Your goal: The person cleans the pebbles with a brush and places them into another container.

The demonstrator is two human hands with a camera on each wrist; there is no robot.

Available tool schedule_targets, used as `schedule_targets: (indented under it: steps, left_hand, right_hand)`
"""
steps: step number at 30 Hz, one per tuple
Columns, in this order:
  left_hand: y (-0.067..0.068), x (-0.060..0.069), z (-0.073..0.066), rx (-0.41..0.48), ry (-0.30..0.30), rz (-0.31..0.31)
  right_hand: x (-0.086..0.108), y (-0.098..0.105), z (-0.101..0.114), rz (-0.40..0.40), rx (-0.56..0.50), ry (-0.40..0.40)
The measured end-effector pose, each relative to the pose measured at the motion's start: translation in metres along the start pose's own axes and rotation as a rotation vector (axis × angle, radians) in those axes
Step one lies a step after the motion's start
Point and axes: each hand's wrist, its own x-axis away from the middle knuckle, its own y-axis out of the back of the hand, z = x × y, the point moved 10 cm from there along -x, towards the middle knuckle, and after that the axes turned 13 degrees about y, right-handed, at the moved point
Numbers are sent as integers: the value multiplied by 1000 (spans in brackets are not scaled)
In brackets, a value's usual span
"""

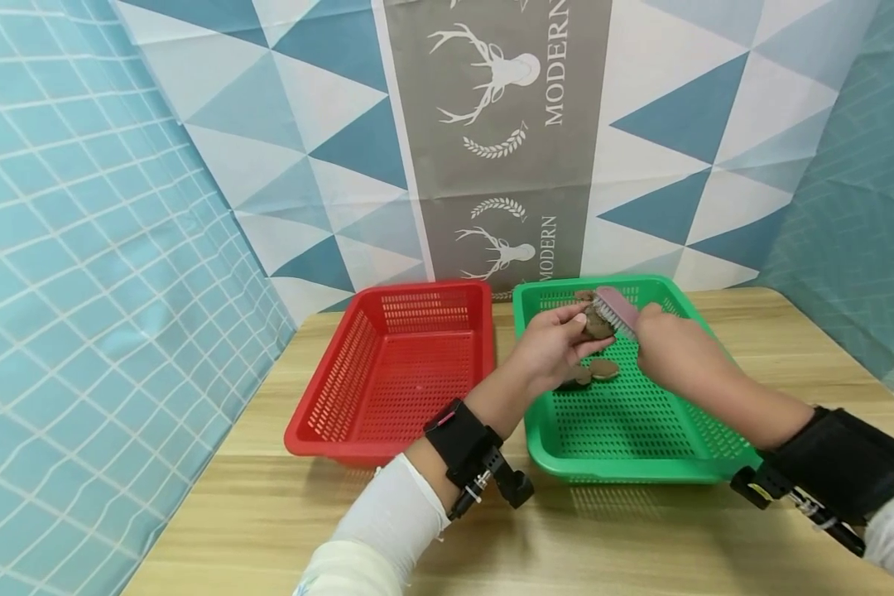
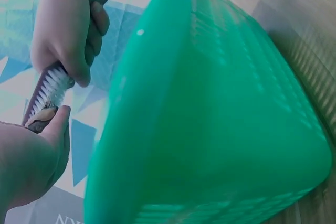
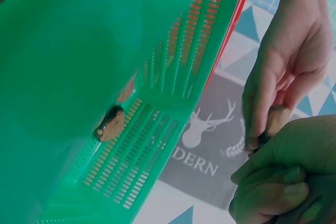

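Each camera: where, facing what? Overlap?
Head: on the head, facing forward and down at red basket and green basket; left hand, right hand, forearms show.
Left wrist: on that wrist, facing the brush, green basket alongside; both hands show.
Right wrist: on that wrist, facing the green basket; both hands show.
Wrist views share both hands, green basket.

- Head cam: up high, faces fwd & down; widest/farthest back, gets worktop [image 1: 253, 521], red basket [image 1: 417, 372], green basket [image 1: 626, 430], patterned backdrop [image 1: 492, 165].
- L wrist cam: v. close to green basket, whose wall fills most of pic; rolled sideways, worktop along pic's R edge.
- R wrist cam: also close, rolled sideways, green basket on pic's L.
- Both wrist cams share L grip [image 1: 555, 348], R grip [image 1: 674, 348], green basket, backdrop w/ head cam.
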Motion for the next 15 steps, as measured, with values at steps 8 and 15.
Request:
schedule_targets:
  steps: [8,15]
  left_hand:
    - [-9,4,2,-2,6,112]
    - [-1,2,1,42,5,62]
  right_hand:
    - [-7,-3,-15,45,-45,-28]
    - [-4,1,-19,49,-98,-46]
